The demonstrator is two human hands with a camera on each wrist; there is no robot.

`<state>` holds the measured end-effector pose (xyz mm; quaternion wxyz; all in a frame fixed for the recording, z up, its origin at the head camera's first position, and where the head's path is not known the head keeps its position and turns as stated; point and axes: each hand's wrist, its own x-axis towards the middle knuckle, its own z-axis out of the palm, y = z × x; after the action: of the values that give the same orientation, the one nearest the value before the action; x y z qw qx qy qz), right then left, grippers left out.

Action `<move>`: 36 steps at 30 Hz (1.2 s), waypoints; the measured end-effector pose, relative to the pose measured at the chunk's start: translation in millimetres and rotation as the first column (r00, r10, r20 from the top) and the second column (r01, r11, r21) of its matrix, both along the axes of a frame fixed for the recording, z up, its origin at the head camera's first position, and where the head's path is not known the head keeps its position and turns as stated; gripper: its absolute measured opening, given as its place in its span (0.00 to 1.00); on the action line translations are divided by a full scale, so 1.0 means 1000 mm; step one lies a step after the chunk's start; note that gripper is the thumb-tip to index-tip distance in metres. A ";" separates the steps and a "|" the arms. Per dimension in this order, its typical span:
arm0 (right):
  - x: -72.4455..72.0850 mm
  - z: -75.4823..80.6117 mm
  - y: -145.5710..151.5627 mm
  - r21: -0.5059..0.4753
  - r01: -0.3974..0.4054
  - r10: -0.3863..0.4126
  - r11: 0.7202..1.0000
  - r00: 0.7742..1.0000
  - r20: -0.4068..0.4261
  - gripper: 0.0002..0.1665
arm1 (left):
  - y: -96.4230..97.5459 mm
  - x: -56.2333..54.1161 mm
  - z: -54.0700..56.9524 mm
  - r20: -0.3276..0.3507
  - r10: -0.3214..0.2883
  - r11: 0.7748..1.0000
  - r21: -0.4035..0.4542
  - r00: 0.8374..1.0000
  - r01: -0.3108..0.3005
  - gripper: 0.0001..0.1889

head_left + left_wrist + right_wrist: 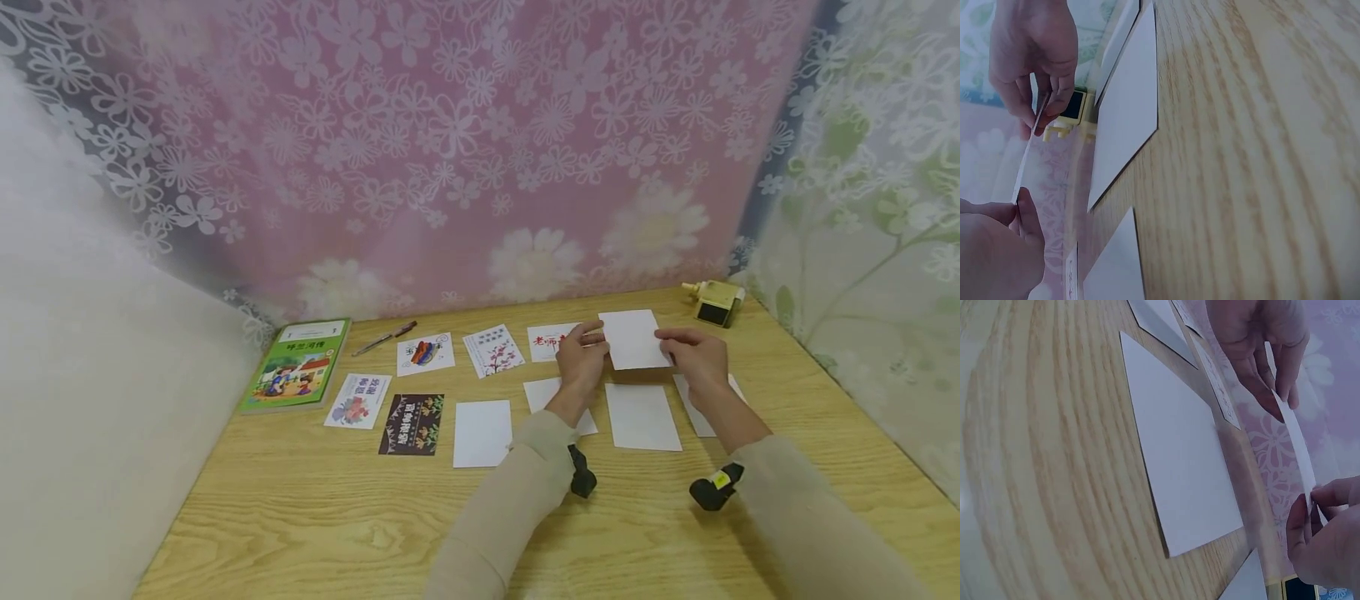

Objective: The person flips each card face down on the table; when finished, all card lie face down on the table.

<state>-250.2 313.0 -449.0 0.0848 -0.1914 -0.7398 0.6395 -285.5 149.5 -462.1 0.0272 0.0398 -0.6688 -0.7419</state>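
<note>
Between both hands a blank white card (636, 340) is held up, raised off the wooden table. My left hand (582, 360) pinches its left edge between thumb and fingers, while my right hand (697, 360) pinches the right edge. Seen edge-on in the right wrist view, the held card (1298, 447) looks slightly bent. Below it lies another blank white card (643, 417) on the table. One more white card (553, 396) is partly covered by the left arm, and a further white card (693, 408) by the right arm. A card with red writing (546, 342) lies just beyond the left hand.
Farther left are a white card (482, 433), a dark printed card (412, 425), a floral card (357, 401), a blossom card (493, 350) and a colourful card (425, 354). A pen (384, 338) lies near a green book (298, 367). A yellow object (714, 302) stands back right, by the curtain.
</note>
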 end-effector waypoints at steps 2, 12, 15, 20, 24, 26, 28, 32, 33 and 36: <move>-0.003 -0.002 -0.001 0.053 0.011 -0.011 0.999 1.000 0.003 0.20 | 0.000 0.000 0.000 -0.010 0.020 1.000 0.005 1.000 -0.020 0.17; -0.008 -0.005 -0.002 0.222 0.014 -0.021 0.975 0.999 0.033 0.21 | -0.002 0.003 0.002 0.048 0.037 0.992 -0.119 0.998 -0.031 0.09; -0.010 -0.004 -0.001 0.295 0.008 -0.022 0.955 0.999 0.046 0.20 | -0.002 0.005 0.003 0.101 -0.013 0.994 -0.105 0.995 0.023 0.11; -0.016 -0.001 0.001 0.374 0.000 -0.023 0.928 0.998 0.058 0.18 | -0.003 0.008 0.006 0.107 -0.069 0.990 -0.115 0.992 0.081 0.13; -0.017 0.000 0.002 0.373 -0.022 -0.002 0.928 0.998 0.065 0.19 | -0.003 0.009 0.009 0.095 -0.093 0.981 -0.160 0.991 0.107 0.14; -0.017 0.001 0.001 0.363 -0.049 0.021 0.930 0.996 0.082 0.20 | -0.002 0.010 0.010 0.113 -0.107 0.980 -0.154 0.988 0.124 0.16; -0.017 0.001 0.000 0.338 -0.078 0.045 0.938 0.994 0.104 0.22 | -0.001 0.012 0.010 0.138 -0.128 0.978 -0.147 0.982 0.148 0.19; -0.017 0.002 -0.002 0.318 -0.120 0.077 0.941 0.987 0.144 0.26 | 0.002 0.015 0.013 0.170 -0.164 0.967 -0.165 0.972 0.192 0.23; -0.017 0.003 -0.003 0.316 -0.126 0.082 0.941 0.986 0.148 0.26 | 0.002 0.016 0.014 0.178 -0.172 0.962 -0.183 0.969 0.204 0.24; -0.017 0.003 -0.005 0.317 -0.139 0.090 0.938 0.983 0.163 0.28 | 0.004 0.016 0.017 0.190 -0.181 0.942 -0.248 0.965 0.226 0.25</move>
<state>-266.9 307.8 -445.6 0.0237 -0.1775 -0.8495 0.4963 -269.5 153.3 -445.5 -0.0999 0.0274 -0.7633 -0.6377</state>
